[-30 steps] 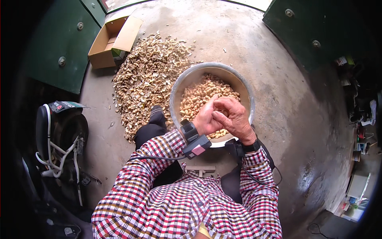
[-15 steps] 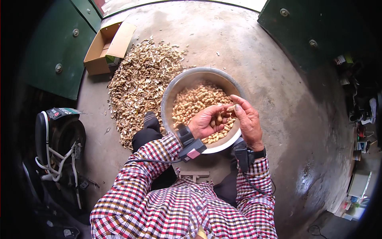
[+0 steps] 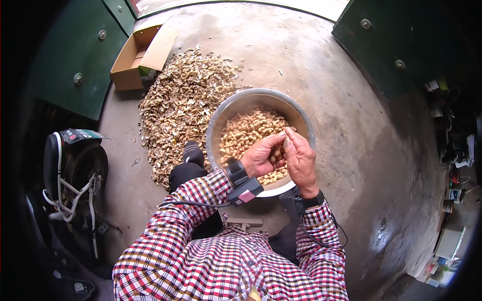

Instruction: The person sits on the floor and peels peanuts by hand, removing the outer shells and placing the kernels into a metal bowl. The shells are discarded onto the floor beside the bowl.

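Note:
Over a wide metal basin [image 3: 213,125], both of my hands meet at their fingertips. The basin holds a heap of unshelled peanuts [image 3: 246,125]. My left hand [image 3: 258,156] is curled, palm inward, with a few peanuts [image 3: 275,156] cupped in its fingers. Its thumb and the tips of my right hand [image 3: 301,163] come together at one spot. The right thumb and forefinger are pinched; whatever sits between them is too small and covered to make out. Left of the basin, a broad pile of empty peanut shells [image 3: 186,100] lies on the floor.
An open cardboard box [image 3: 126,79] stands behind the shell pile, by a green door panel [image 3: 65,55]. My dark-shod foot [image 3: 193,153] rests between pile and basin. A wheeled machine with white tubing [image 3: 75,185] is at the left; assorted clutter [image 3: 454,175] lines the right wall.
My right hand has moved left and slightly down, closing its fingers against my left hand's tips. The left thumb has risen to meet them. The whole view has shifted slightly.

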Demonstrator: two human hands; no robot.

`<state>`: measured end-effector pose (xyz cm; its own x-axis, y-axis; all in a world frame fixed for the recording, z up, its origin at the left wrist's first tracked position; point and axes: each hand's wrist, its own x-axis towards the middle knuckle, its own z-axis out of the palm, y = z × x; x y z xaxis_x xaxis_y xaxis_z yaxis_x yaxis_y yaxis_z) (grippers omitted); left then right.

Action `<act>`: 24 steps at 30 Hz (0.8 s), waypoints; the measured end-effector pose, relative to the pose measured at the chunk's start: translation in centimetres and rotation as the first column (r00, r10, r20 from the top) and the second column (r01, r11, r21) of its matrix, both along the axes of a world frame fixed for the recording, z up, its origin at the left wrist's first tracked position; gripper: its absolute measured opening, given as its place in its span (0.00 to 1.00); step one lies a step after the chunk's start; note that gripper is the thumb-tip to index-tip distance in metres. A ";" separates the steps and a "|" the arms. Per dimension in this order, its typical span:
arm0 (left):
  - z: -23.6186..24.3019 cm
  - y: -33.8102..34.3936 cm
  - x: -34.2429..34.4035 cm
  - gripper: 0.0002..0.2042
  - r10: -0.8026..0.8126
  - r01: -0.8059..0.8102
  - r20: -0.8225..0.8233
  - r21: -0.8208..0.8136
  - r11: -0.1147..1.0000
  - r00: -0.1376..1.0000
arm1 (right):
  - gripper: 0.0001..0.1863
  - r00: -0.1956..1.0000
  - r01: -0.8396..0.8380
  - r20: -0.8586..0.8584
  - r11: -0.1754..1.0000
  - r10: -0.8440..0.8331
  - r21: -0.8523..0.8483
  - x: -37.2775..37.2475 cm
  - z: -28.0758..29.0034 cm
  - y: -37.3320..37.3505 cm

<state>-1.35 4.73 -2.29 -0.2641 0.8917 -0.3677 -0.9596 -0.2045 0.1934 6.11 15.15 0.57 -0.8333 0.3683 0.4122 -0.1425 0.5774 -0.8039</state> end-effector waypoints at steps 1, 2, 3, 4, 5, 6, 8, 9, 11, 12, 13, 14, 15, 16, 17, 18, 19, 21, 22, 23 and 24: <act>-0.1 0.1 0.2 0.05 0.036 -0.035 0.004 -0.110 0.993 0.999 | 0.14 1.000 -0.010 -0.024 1.000 0.010 0.002 0.0 -0.1 -0.1; 0.6 0.0 0.2 0.05 0.037 -0.036 0.005 -0.109 0.993 0.999 | 0.14 1.000 -0.011 -0.023 1.000 0.012 0.003 0.0 0.0 -0.1; 1.2 -0.1 0.2 0.06 0.029 -0.031 -0.025 -0.117 0.993 0.999 | 0.14 0.998 -0.034 0.043 0.992 0.040 -0.125 0.2 0.1 0.0; 1.5 -0.1 0.2 0.06 0.020 -0.026 -0.054 -0.126 0.992 0.998 | 0.14 0.992 -0.047 0.105 0.967 0.075 -0.252 0.3 0.1 0.3; 1.1 -0.2 0.1 0.06 0.018 -0.023 -0.059 -0.085 0.996 0.998 | 0.15 0.987 -0.134 0.057 0.966 0.150 -0.222 0.0 0.4 0.7; 1.0 -0.3 0.1 0.06 0.020 -0.025 -0.061 -0.085 0.996 0.998 | 0.15 0.987 -0.136 0.055 0.966 0.152 -0.221 0.1 0.5 0.8; 1.1 -0.4 -0.1 0.07 -0.004 -0.002 -0.084 -0.071 0.997 0.996 | 0.17 0.930 0.001 0.274 0.744 0.245 -0.668 0.2 0.6 0.8; 1.2 -0.4 -0.2 0.07 0.000 -0.006 -0.086 -0.072 0.997 0.996 | 0.17 0.929 -0.003 0.272 0.743 0.249 -0.669 0.1 0.7 0.8; 1.4 -0.6 -0.5 0.08 -0.017 0.011 -0.075 -0.076 0.997 0.997 | 0.17 0.921 -0.032 0.213 0.609 0.326 -0.793 -0.1 0.9 0.7; 1.5 -0.7 -0.6 0.08 -0.010 0.004 -0.080 -0.072 0.997 0.997 | 0.17 0.920 -0.040 0.210 0.612 0.331 -0.790 -0.2 0.8 0.7; 1.6 -0.9 -0.6 0.08 -0.038 0.038 -0.119 -0.003 0.999 0.992 | 0.18 0.924 -0.075 0.177 0.613 0.340 -0.787 -0.1 0.5 0.8; 2.0 -0.9 -0.8 0.09 -0.056 0.069 -0.176 0.071 0.995 0.983 | 0.18 0.925 -0.127 0.132 0.618 0.355 -0.776 -0.3 0.6 1.0; 2.0 -1.2 -0.7 0.10 -0.066 0.070 -0.173 0.014 0.997 0.983 | 0.18 0.911 -0.113 0.169 0.623 0.376 -0.774 -0.3 1.2 0.7; 1.6 -1.3 -0.7 0.10 -0.084 0.086 -0.183 0.007 0.996 0.980 | 0.18 0.906 -0.153 0.147 0.628 0.398 -0.763 -0.2 0.8 0.8; 1.4 -1.2 -0.5 0.10 -0.083 0.085 -0.201 0.000 0.996 0.976 | 0.18 0.909 -0.139 0.135 0.593 0.394 -0.793 -0.1 0.4 0.9; 1.3 -1.0 -0.2 0.09 -0.069 0.074 -0.194 0.018 0.997 0.979 | 0.17 0.909 -0.112 0.173 0.622 0.379 -0.775 0.2 0.7 1.1; 1.5 -0.9 0.0 0.09 -0.074 0.077 -0.172 0.014 0.997 0.982 | 0.16 0.929 -0.125 0.119 0.599 0.350 -0.791 0.2 1.1 0.8; 1.5 -1.0 0.1 0.08 -0.069 0.078 -0.192 0.038 0.996 0.979 | 0.14 0.950 -0.117 0.051 0.501 0.309 -0.858 0.5 0.9 0.9; 2.0 -1.2 0.1 0.08 -0.063 0.076 -0.210 0.054 0.996 0.976 | 0.12 0.959 -0.129 -0.006 0.418 0.283 -0.899 0.5 0.6 1.0; 2.1 -1.4 0.0 0.08 -0.065 0.082 -0.250 0.061 0.995 0.966 | 0.11 0.961 -0.110 0.016 0.434 0.277 -0.894 0.5 0.1 1.3; 2.3 -1.6 0.0 0.08 -0.073 0.096 -0.285 0.069 0.993 0.956 | 0.11 0.964 -0.083 0.043 0.450 0.264 -0.889 0.6 -0.1 1.3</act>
<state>-1.40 3.14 -0.01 -0.2690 0.9389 -0.2149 -0.8831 -0.1515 0.4440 6.70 16.48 0.44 -0.9383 0.2977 -0.1760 0.0189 -0.4641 -0.8856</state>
